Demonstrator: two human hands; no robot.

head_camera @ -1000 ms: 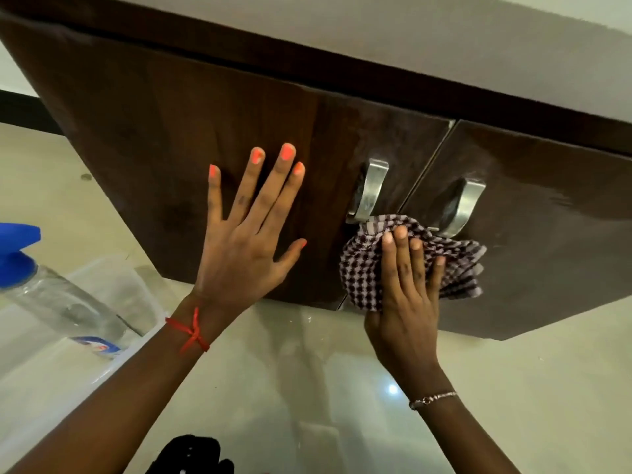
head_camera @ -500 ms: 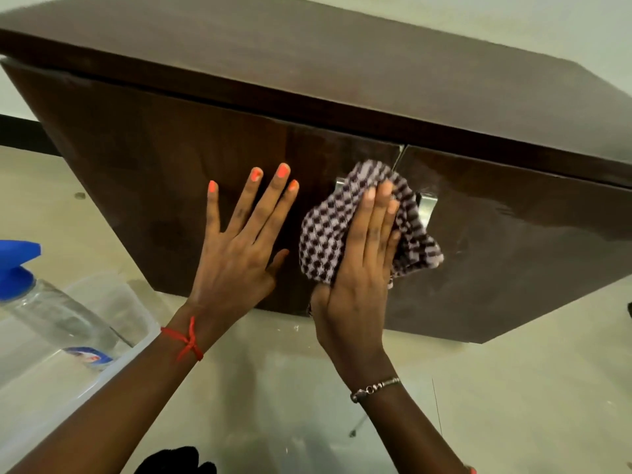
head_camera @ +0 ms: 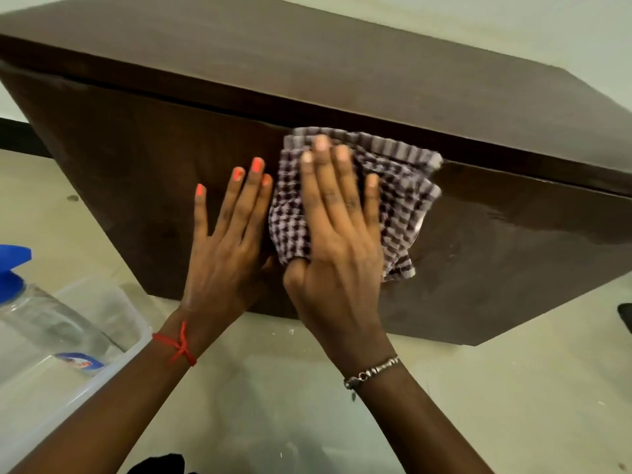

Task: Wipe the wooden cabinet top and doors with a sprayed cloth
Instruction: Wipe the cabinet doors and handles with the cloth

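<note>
A dark brown wooden cabinet (head_camera: 143, 172) fills the upper half of the view, its top (head_camera: 342, 59) and two doors showing. My right hand (head_camera: 338, 241) presses a brown-and-white checked cloth (head_camera: 400, 200) flat against the doors near their upper edge, where they meet. The cloth and hand hide both metal handles. My left hand (head_camera: 225, 241) lies flat on the left door with fingers spread, right beside the cloth. The right door (head_camera: 513, 254) looks glossy and streaked.
A clear spray bottle (head_camera: 44, 319) with a blue trigger head lies in a translucent plastic tub (head_camera: 102, 374) at the lower left. Pale glossy floor (head_camera: 513, 405) surrounds the cabinet. A dark object (head_camera: 626, 319) shows at the right edge.
My right hand has slid the cloth upward from below the handles to the doors' top edge, covering the handles. The view has tilted to show more of the cabinet top. My left hand stays put.
</note>
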